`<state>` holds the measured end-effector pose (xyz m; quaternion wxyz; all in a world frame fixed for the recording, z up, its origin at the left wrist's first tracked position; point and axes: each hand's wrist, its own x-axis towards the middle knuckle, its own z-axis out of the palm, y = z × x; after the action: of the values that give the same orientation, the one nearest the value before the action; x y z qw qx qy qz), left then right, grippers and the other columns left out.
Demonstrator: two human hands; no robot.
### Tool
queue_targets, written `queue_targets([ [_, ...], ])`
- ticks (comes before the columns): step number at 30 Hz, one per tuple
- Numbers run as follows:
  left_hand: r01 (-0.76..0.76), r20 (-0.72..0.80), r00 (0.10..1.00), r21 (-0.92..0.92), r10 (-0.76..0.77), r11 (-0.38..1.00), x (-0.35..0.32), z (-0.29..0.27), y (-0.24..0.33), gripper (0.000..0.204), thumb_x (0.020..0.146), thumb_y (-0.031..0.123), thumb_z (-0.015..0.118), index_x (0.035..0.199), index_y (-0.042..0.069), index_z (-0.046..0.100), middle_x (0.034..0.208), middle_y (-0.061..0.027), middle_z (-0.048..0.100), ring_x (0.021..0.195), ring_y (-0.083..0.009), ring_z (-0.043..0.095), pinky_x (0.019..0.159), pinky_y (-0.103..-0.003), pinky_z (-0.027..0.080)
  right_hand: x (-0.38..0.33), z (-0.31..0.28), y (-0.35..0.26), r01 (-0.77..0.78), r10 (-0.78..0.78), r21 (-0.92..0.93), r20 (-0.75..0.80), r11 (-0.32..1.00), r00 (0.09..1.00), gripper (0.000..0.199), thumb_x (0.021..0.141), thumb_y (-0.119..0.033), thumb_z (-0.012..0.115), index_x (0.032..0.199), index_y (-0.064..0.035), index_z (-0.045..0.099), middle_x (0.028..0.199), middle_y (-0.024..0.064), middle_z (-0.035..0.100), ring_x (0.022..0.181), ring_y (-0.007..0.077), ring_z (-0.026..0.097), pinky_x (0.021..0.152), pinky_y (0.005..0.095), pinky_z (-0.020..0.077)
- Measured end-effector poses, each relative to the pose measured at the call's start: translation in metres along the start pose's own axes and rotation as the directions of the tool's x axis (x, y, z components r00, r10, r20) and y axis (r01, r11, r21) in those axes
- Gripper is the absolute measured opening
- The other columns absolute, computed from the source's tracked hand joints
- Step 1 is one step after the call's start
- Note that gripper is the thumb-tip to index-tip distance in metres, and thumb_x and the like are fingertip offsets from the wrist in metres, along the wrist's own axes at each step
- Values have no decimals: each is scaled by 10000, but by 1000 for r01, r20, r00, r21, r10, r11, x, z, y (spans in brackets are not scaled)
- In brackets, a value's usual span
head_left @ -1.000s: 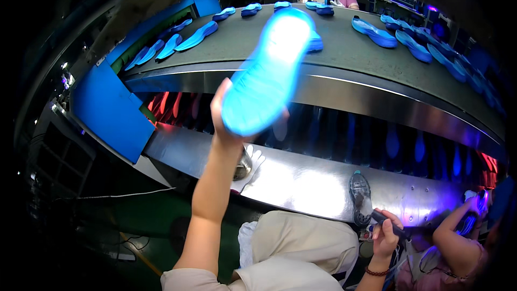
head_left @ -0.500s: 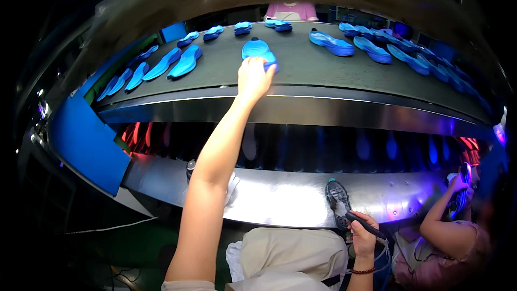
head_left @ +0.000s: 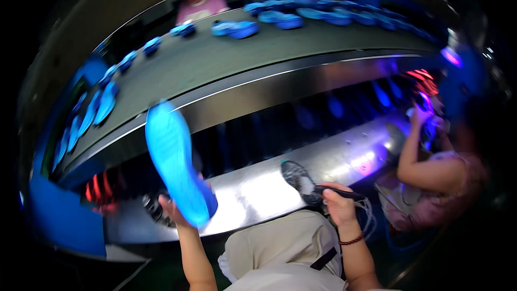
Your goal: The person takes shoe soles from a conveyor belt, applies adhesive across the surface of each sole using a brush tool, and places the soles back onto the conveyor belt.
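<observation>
In my left hand is a bright blue shoe sole, raised nearly upright above the metal ledge. My thumb is at its left edge, and the other fingers are mostly hidden behind it. The sole is slightly blurred. My right hand grips a brush by its black handle, a thin cable or tube hanging beside the wrist. The brush's pale tip reaches over a dark patterned shoe upper lying on the ledge; whether they touch I cannot tell.
A dark conveyor belt carries several blue soles above the metal ledge. A black object stands behind my left hand. Red-glowing shapes show underneath. Another person works close on the right; one stands across the belt.
My left hand has taken the blue sole off the belt and drawn it back toward me over the ledge. The view has turned and tilted. My right hand still holds the brush at the upper.
</observation>
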<state>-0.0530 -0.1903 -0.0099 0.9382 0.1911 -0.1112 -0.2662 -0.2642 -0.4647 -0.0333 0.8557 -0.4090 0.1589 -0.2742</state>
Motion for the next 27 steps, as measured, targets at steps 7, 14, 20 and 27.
queue_targets([
  [7, 447, 11, 891, 150, -454, 882, -27, -51, -95, 840, 755, 627, 520, 1338, 55, 324, 1220, -238, 477, 1101, -386, 491, 954, -541, 357, 12, 9, 24, -80, 89, -71, 136, 994, 987, 250, 778, 28, 557, 1021, 83, 584, 996, 180, 622, 926, 217, 600, 856, 307, 459],
  [14, 634, 179, 771, -129, -611, 762, -20, 9, -147, 1014, 709, 824, 124, 1283, 27, 377, 1117, -238, 520, 1021, -364, 526, 911, -519, 393, 41, 32, 22, -91, 95, -41, 122, 995, 988, 207, 761, -11, 620, 960, 43, 620, 896, 99, 638, 811, 136, 577, 739, 252, 462],
  [20, 555, 96, 832, -98, -547, 826, -27, 7, -157, 903, 783, 753, 84, 1307, 72, 362, 1137, -209, 521, 1052, -329, 516, 938, -475, 387, 56, 75, 22, 94, -28, -431, 157, 898, 987, 167, 776, -31, 603, 923, 41, 638, 864, 102, 658, 770, 116, 605, 734, 234, 478],
  [27, 369, -185, 922, 145, -341, 918, -14, -18, -125, 902, 785, 743, 39, 1247, 64, 411, 1093, -188, 549, 992, -318, 551, 901, -437, 433, -5, 82, 31, 730, -160, -615, 721, 298, 674, 129, 669, -127, 661, 785, -70, 654, 809, 74, 665, 742, 229, 633, 691, 316, 446],
])
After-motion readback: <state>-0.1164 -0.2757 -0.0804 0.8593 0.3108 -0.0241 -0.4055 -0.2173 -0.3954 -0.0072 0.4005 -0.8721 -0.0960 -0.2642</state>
